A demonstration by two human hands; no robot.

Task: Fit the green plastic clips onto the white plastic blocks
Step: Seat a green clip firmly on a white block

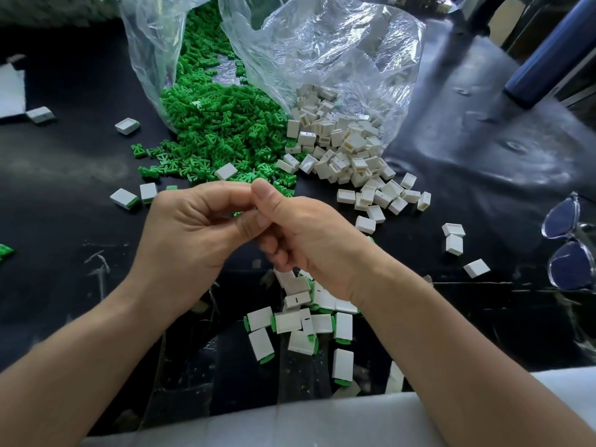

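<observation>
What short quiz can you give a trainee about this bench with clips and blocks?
1. True or false: the clips lie to the right of the loose blocks.
2. Where do the fitted blocks lie? A) in a tray B) nearest the person, under the wrist of the right hand C) on a shelf
3. Short answer: can one see what is between the left hand and the right hand?

Key
1. False: the clips lie to the left.
2. B
3. No: the fingertips meet and hide it.
</observation>
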